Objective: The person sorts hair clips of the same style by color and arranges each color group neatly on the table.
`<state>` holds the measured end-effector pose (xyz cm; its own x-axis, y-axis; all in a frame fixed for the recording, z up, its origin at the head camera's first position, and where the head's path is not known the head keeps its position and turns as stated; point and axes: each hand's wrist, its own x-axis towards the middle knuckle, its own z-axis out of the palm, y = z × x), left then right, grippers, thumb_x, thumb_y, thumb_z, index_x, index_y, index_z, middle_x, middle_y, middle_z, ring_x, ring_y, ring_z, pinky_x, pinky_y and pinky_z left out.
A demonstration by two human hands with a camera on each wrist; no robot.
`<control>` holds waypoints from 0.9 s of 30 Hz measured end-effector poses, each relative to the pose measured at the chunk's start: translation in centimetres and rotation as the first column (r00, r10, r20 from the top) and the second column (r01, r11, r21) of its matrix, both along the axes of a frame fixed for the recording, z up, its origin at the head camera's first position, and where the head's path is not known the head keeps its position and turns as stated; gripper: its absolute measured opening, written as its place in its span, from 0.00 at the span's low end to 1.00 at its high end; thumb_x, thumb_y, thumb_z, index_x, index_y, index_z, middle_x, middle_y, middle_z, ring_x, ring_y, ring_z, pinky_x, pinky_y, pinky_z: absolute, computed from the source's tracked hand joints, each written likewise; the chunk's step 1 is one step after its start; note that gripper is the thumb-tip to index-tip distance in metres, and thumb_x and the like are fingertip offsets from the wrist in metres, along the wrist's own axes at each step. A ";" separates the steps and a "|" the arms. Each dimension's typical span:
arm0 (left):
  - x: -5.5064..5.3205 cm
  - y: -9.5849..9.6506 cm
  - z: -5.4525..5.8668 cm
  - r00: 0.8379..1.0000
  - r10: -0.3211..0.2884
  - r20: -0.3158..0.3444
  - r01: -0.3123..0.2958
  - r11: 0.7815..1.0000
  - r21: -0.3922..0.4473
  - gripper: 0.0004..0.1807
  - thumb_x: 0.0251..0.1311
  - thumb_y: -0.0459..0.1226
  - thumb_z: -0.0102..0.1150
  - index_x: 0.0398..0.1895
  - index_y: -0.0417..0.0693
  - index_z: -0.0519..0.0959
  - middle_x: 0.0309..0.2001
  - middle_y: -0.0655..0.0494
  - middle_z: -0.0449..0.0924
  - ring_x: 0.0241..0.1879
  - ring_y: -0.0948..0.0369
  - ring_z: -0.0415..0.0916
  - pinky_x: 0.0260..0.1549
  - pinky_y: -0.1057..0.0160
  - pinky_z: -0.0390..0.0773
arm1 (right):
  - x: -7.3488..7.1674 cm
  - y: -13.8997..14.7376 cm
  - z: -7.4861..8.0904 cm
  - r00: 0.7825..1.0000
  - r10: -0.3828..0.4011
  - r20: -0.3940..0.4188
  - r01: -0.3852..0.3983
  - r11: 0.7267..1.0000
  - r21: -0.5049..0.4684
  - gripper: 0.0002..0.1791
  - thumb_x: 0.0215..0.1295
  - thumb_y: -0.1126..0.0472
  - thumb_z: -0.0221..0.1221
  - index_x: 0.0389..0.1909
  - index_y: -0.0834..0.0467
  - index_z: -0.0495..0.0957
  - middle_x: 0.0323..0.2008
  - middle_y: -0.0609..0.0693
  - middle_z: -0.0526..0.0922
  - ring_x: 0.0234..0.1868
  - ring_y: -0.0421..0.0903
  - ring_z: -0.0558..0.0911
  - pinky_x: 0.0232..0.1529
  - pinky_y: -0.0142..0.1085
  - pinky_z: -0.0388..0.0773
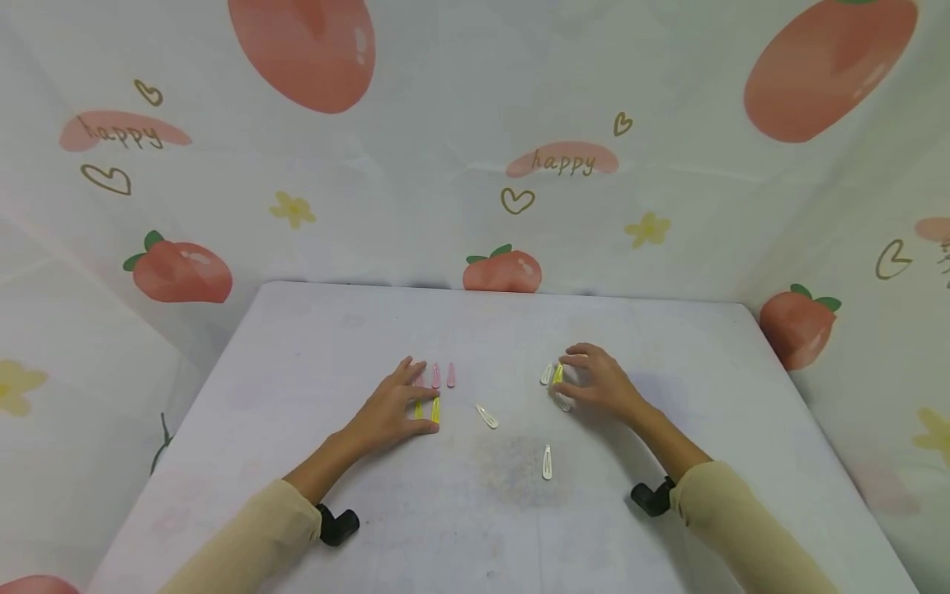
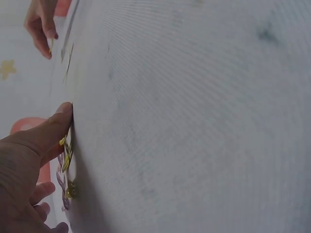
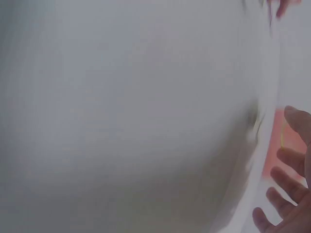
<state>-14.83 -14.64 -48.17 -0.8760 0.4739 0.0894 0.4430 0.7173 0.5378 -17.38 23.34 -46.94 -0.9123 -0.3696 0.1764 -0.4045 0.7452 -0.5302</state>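
My left hand point(image 1: 389, 408) is low over the left part of the table, thumb and index finger at the two ends of a yellow hair clip point(image 1: 435, 411). Another yellow hair clip point(image 1: 419, 410) lies just left of it, partly under the fingers. Directly behind are pink hair clips point(image 1: 435, 376) in a row, the leftmost half covered by the hand. On the right, my right hand point(image 1: 603, 384) pinches a third yellow hair clip point(image 3: 282, 135) end to end between thumb and index finger, other fingers spread. White hair clips point(image 1: 562, 402) lie beneath and beside that hand.
Between the hands a white hair clip point(image 1: 486, 416) lies slanted, and a second one point(image 1: 547, 462) points toward the front. The white table point(image 1: 460, 528) ends at a printed cloth backdrop point(image 1: 416, 165). A black wrist device point(image 1: 339, 525) sits at the left cuff.
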 end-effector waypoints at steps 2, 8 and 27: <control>0.0 0.0 0.1 1.000 0.003 -0.008 -0.003 1.000 -0.008 0.30 0.44 0.48 0.79 0.53 0.46 0.85 0.70 0.40 0.65 0.75 0.40 0.48 0.66 0.36 0.59 | 0.1 -1.6 0.2 0.999 0.049 -0.020 -0.049 0.999 0.008 0.27 0.56 0.53 0.72 0.53 0.66 0.82 0.55 0.61 0.78 0.61 0.61 0.73 0.59 0.61 0.68; -0.1 0.1 0.2 1.000 0.013 0.001 -0.013 0.999 -0.029 0.30 0.44 0.49 0.79 0.52 0.48 0.86 0.70 0.40 0.65 0.75 0.40 0.48 0.65 0.36 0.60 | 0.9 -6.9 1.2 0.986 0.164 0.008 -0.164 0.984 0.077 0.29 0.56 0.51 0.72 0.56 0.62 0.82 0.52 0.55 0.80 0.58 0.55 0.75 0.58 0.54 0.72; -0.2 -0.1 0.2 1.000 0.002 -0.014 -0.003 0.998 -0.067 0.30 0.45 0.50 0.78 0.53 0.50 0.86 0.70 0.39 0.66 0.75 0.40 0.50 0.65 0.36 0.60 | 1.7 -15.2 0.4 0.950 0.302 0.078 -0.312 0.916 0.254 0.26 0.61 0.46 0.68 0.56 0.56 0.83 0.48 0.48 0.80 0.49 0.44 0.75 0.49 0.39 0.75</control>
